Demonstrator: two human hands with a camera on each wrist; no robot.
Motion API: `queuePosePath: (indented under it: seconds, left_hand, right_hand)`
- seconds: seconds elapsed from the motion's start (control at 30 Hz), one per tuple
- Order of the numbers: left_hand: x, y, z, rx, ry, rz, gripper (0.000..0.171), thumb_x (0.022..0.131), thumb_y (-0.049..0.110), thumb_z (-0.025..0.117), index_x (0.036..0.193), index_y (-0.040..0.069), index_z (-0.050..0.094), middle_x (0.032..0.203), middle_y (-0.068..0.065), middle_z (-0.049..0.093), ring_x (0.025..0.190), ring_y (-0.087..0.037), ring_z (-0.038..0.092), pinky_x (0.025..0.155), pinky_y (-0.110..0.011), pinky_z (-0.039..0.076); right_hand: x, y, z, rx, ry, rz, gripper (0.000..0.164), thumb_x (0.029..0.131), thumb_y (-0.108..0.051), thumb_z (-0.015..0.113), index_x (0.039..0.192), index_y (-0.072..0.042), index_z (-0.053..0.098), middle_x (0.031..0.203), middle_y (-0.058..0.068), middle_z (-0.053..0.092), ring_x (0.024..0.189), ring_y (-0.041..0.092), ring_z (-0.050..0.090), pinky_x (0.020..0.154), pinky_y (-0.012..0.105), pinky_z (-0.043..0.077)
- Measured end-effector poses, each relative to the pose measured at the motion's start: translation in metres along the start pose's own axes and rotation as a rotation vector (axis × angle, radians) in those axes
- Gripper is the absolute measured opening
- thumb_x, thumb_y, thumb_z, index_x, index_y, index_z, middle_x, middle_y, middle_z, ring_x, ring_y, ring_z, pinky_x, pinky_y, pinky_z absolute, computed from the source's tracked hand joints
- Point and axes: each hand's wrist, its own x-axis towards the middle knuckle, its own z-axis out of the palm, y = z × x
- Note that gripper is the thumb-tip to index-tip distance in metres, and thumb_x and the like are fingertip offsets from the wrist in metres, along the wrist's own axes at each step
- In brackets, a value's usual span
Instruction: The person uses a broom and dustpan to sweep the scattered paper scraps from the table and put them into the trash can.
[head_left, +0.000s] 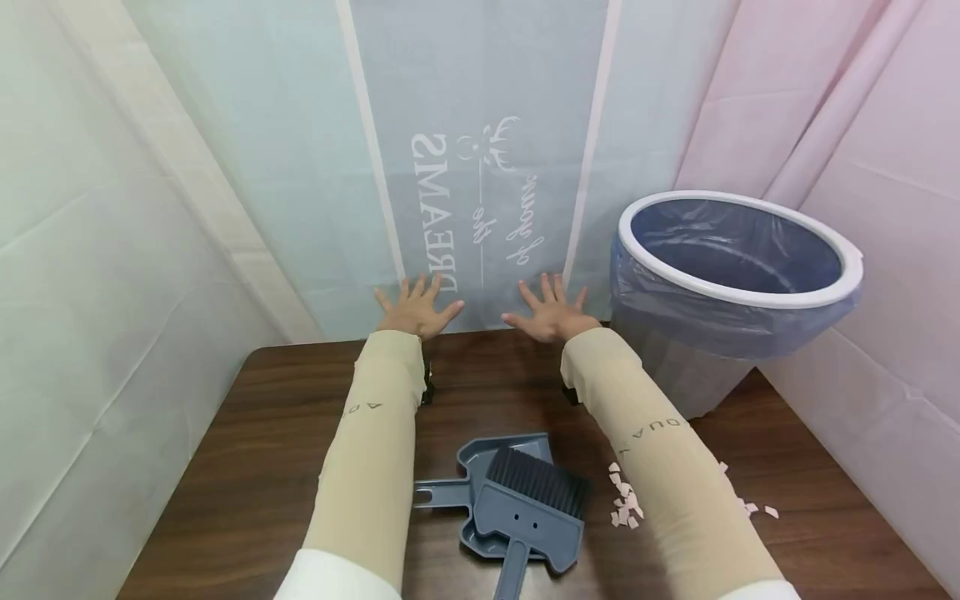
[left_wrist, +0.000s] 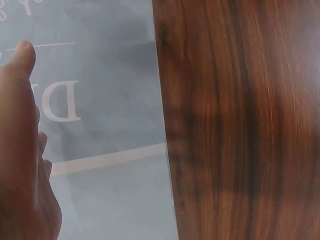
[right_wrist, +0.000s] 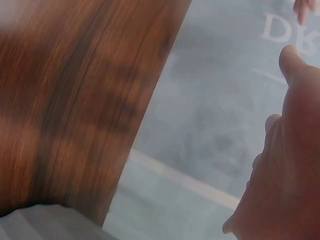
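Both arms reach straight forward over the dark wooden table (head_left: 300, 417), in beige sleeves. My left hand (head_left: 414, 310) has its fingers spread, near the table's far edge in front of the hanging printed cloth (head_left: 483, 100). Spread in the same way, my right hand (head_left: 549, 313) is a short way to its right. Neither hand holds anything. Closer to me, between the forearms, a grey-blue hand brush (head_left: 525, 512) lies bristles up-right on a matching dustpan (head_left: 442, 493). Small pale scraps (head_left: 626, 504) lie beside the right forearm, which hides part of them.
A wastebasket (head_left: 675, 367) with a white rim and a blue liner bag stands at the table's back right corner. Pale cloth walls (head_left: 112, 275) hang on the left and right. At the lower left of the right wrist view shows a grey ribbed surface (right_wrist: 50, 224).
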Motion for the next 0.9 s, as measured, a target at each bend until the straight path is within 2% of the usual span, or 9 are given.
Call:
queuePosePath:
  seconds: [0.17,0.37,0.47,0.67,0.9]
  left_hand:
    - [0.0,-0.011,0.002,-0.041,-0.009,0.018,0.082,0.102,0.069,0.022,0.165,0.021,0.002,0.171,-0.011,-0.004,0.155,-0.037,-0.004,0.111,-0.075,-0.009]
    - [-0.006,-0.021,-0.002,-0.032,-0.013,0.062,0.081,0.103,0.067,0.023,0.165,0.018,0.004,0.17,-0.014,-0.003,0.155,-0.038,-0.003,0.111,-0.076,-0.008]
    - [-0.009,-0.022,-0.002,-0.018,-0.009,0.101,0.081,0.104,0.066,0.023,0.165,0.017,0.004,0.17,-0.014,0.0,0.155,-0.038,0.0,0.11,-0.077,-0.007]
    - [-0.016,-0.021,0.001,0.002,0.004,0.199,0.08,0.105,0.063,0.027,0.165,0.015,0.006,0.17,-0.015,0.005,0.155,-0.038,0.006,0.112,-0.076,0.0]
    - [-0.036,-0.026,0.011,-0.018,0.013,0.298,0.079,0.106,0.058,0.034,0.165,0.013,0.006,0.169,-0.017,0.006,0.154,-0.041,0.008,0.114,-0.073,-0.004]
  right_hand:
    - [-0.002,-0.002,0.003,-0.02,-0.002,-0.03,0.084,0.101,-0.071,0.025,0.165,-0.023,-0.002,0.168,0.019,-0.016,0.153,0.039,-0.016,0.113,0.074,-0.007]
    - [-0.013,0.0,0.006,0.011,0.025,-0.103,0.08,0.105,-0.063,0.033,0.165,-0.02,0.0,0.168,0.02,-0.014,0.153,0.04,-0.015,0.111,0.074,-0.01]
    - [-0.022,0.002,0.009,0.032,0.028,-0.14,0.081,0.105,-0.06,0.037,0.165,-0.02,0.0,0.168,0.021,-0.013,0.153,0.041,-0.016,0.111,0.074,-0.013]
    - [-0.038,0.008,0.012,0.067,0.002,-0.201,0.083,0.104,-0.063,0.038,0.164,-0.023,-0.003,0.168,0.018,-0.017,0.152,0.038,-0.02,0.111,0.072,-0.014]
    - [-0.058,0.008,0.013,0.089,0.02,-0.281,0.082,0.104,-0.059,0.042,0.165,-0.022,0.001,0.168,0.016,-0.013,0.154,0.036,-0.016,0.112,0.072,-0.012]
